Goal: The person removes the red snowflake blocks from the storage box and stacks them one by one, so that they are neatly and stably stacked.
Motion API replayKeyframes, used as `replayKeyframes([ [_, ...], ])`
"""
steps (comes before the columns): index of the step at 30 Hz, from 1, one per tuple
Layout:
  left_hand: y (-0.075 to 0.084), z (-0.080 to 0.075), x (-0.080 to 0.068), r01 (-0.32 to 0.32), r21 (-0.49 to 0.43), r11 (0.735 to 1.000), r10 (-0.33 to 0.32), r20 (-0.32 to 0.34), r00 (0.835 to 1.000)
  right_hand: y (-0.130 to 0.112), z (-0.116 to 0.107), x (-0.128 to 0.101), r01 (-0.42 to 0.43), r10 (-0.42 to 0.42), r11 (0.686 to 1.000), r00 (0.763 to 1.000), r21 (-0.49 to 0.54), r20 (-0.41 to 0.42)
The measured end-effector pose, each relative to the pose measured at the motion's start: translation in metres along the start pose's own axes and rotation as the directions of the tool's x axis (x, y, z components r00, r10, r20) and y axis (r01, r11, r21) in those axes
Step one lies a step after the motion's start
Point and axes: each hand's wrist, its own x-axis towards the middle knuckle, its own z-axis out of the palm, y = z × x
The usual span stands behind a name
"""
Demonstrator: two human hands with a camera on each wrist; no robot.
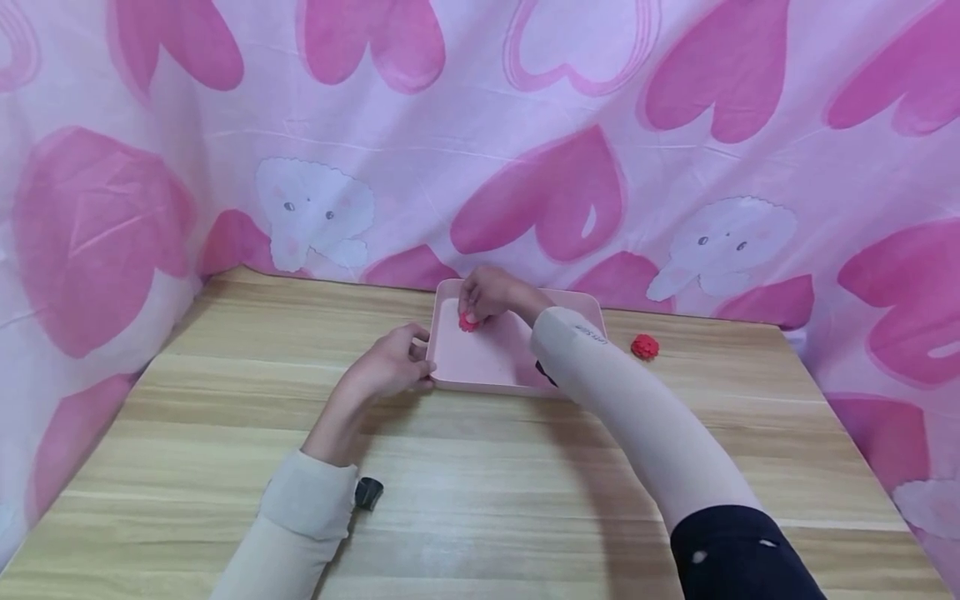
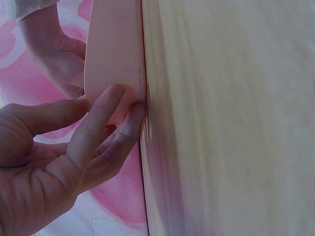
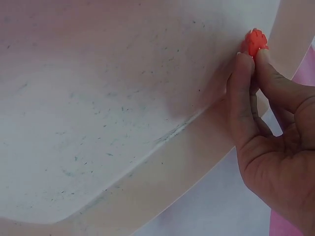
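Pink heart-print cloth backdrop point(image 1: 525, 125) hangs behind and to both sides. Light wood-grain surface point(image 1: 465, 500) carries everything. Pale pink rectangular plastic tray point(image 1: 480, 362) sits at far centre of it. Left hand point(image 1: 390, 367) grips the tray's left near rim, thumb and fingers curled round the edge. Right hand point(image 1: 491, 293) is over the tray's far left part, fingertips pinching a small red flower-shaped piece point(image 1: 468, 322) at or just above the tray floor; contact unclear. Second small red flower-shaped piece point(image 1: 645, 346) lies on the surface just right of the tray, untouched.
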Motion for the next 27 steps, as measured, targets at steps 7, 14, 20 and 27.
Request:
replayKeyframes([
  [7, -0.002, 0.001, 0.003, -0.006, 0.004, 1.0, 0.006, 0.009, 1.0, 0.003, -0.002, -0.005, -0.015, 0.015, 1.0, 1.0, 0.006, -0.01],
  [14, -0.003, 0.0, 0.002, -0.007, -0.006, 1.0, 0.007, 0.007, 1.0, 0.006, -0.004, -0.01, -0.061, 0.062, 0.996, 0.998, 0.059, -0.009],
  [20, -0.004, -0.002, 0.003, 0.0, -0.002, 1.0, 0.0, 0.014, 1.0, 0.009, -0.009, -0.016, -0.098, 0.099, 0.99, 0.995, 0.096, 0.001],
  [27, -0.009, -0.007, 0.005, -0.003, 0.014, 1.0, 0.003, 0.012, 1.0, 0.012, -0.017, -0.023, -0.124, 0.126, 0.987, 0.992, 0.104, -0.015],
])
